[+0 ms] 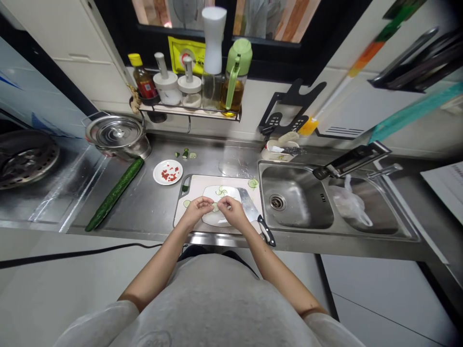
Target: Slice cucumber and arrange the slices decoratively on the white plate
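Over a white plate point(234, 193), my left hand point(198, 210) and my right hand point(233, 212) pinch a thin cucumber slice point(215, 207) between their fingertips; the fingers partly cover it. Curved cucumber slices point(221, 191) form a pinwheel on the plate. Under the plate lies a pale cutting board point(197, 182). A cleaver point(249, 205) rests at the board's right side, its black handle toward me. Loose cucumber slices point(253, 183) sit at the board's upper right, and a dark green cucumber piece point(185, 188) is near its left edge.
A small white plate point(157, 174) holds chopped red bits. Left of it lie a whole cucumber point(115, 195) and a lidded steel pot point(119, 135). To the right is a double sink point(296, 202) with a faucet point(352, 161). A condiment shelf point(195, 112) hangs behind.
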Available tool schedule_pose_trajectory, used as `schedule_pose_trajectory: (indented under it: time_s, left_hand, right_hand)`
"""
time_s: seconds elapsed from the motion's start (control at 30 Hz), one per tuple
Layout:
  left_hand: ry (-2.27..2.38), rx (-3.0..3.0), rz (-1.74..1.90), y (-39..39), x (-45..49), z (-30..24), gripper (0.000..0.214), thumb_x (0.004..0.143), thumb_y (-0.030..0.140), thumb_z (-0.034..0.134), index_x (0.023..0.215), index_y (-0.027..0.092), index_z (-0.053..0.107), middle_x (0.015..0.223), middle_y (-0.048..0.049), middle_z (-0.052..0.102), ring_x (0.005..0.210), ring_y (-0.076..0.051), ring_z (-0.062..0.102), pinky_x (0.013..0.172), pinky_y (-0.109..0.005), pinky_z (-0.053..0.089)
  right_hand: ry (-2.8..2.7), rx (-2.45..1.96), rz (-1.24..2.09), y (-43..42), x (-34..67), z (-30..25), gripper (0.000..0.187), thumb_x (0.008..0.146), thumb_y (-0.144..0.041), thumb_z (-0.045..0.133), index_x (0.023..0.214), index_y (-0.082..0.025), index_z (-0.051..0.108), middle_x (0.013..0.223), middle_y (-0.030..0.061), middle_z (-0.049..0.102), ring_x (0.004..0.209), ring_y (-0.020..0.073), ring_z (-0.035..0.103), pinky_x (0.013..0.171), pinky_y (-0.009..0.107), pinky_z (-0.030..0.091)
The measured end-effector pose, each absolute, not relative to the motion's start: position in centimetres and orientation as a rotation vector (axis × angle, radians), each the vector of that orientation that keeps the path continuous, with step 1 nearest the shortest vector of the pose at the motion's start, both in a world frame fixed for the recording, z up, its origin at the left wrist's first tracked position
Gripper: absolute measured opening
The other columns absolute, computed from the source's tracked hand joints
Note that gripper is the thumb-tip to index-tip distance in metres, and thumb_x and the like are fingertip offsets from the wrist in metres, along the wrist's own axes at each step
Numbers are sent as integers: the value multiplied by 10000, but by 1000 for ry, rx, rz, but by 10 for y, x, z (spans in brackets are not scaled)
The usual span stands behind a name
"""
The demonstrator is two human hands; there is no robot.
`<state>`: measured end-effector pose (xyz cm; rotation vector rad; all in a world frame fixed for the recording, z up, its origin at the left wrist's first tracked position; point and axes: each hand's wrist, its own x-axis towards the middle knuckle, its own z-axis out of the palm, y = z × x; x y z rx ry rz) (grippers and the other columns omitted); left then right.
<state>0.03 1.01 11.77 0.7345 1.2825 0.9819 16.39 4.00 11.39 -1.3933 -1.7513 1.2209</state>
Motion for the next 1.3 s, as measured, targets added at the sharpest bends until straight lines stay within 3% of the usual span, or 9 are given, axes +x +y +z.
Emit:
schedule_pose_trajectory:
  time_s: [0.33, 0.63, 0.93, 1.13, 1.3]
  left_hand:
    - [1307, 603, 875, 7, 5, 110, 483, 709, 571, 642, 976, 170, 627, 665, 1, 601, 456, -39, 407, 416, -166, 171]
    - [1230, 492, 884, 10, 8, 114, 452, 662, 447, 724, 1013, 192, 594, 819, -31, 661, 513, -36, 463, 408, -143, 169]
    - [1214, 438, 889, 12, 13, 103, 466, 619, 331, 750, 1038, 196, 596, 790, -15, 653, 505, -30, 452, 410, -146, 161]
    - [1210, 464, 971, 14, 17, 100, 504, 561, 292, 771, 1025, 189, 606, 683, 41, 559, 485, -19, 402, 410, -145, 138]
    - [1261, 610, 1005, 14, 19, 93, 484, 569, 317, 761, 1011, 178, 618, 701, 50, 549, 518, -26, 422, 450, -141, 239]
  right_hand:
    - [-1712, -1373, 1242, 40, 172, 113, 189, 802, -373, 540, 757, -195, 589, 736, 0, 625, 713, 141, 551, 674, 254, 432]
    - [-1725, -1350, 1262, 38, 175, 111, 176, 799, -357, 554, 756, -192, 602, 720, -4, 619, 697, 134, 541, 670, 248, 422]
    - [-1777, -1308, 1256, 35, 181, 101, 188, 809, -363, 564, 772, -193, 632, 728, -4, 619, 691, 132, 529, 678, 250, 423]
    - [-1703, -1420, 1272, 34, 182, 92, 186, 774, -361, 580, 749, -183, 628, 702, -2, 625, 662, 132, 532, 656, 253, 422]
    - [-1577, -1477, 1367, 31, 180, 82, 196, 740, -367, 582, 738, -176, 628, 661, -1, 620, 633, 134, 542, 616, 245, 432]
